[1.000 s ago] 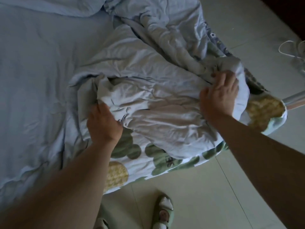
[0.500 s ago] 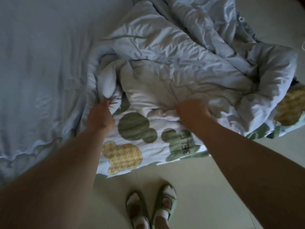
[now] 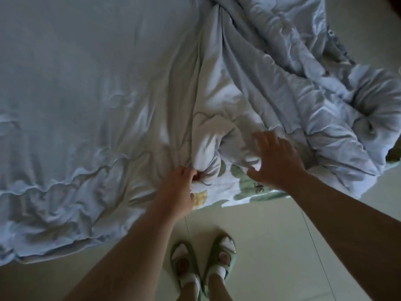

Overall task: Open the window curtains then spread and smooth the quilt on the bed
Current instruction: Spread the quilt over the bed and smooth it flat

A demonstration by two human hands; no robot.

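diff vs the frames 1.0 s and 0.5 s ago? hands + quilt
The right hand let go of the quilt near its far right bunch, came in toward the left hand, and now hovers open, fingers spread. The left hand kept its grip on the gathered fold at the near edge. Less of the printed underside shows. The quilt remains bunched on the right, the person standing at the bedside.

Pale tiled floor [image 3: 271, 235] runs along the near edge of the bed [image 3: 65, 83], thin dark grout lines crossing it. Light is dim, brightest on the tiles right of the bed.
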